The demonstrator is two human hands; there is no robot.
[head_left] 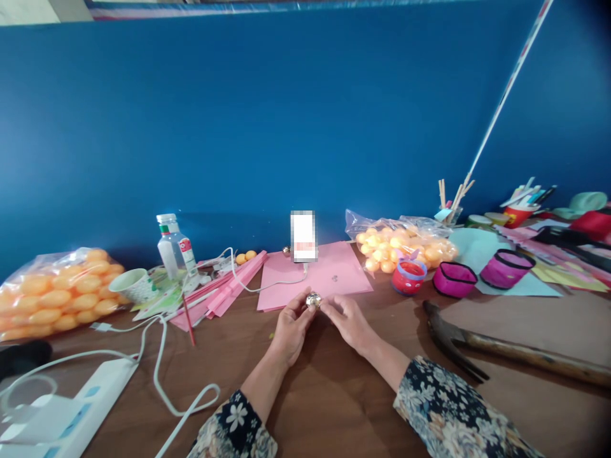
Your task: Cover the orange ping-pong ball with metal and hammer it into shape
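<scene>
Both my hands meet at the table's middle around a small shiny silver ball. My left hand pinches it from the left with thumb and fingers. My right hand touches it from the right with its fingertips. The ball hovers just over the near edge of a pink paper sheet, which lies on the brown wooden table. A phone stands upright behind the sheet, with a white cable running from it.
A hammer lies at right. Bags of orange balls sit left and right. A bottle, paper cup, pink strips, power strip, red cup and magenta cups crowd the table.
</scene>
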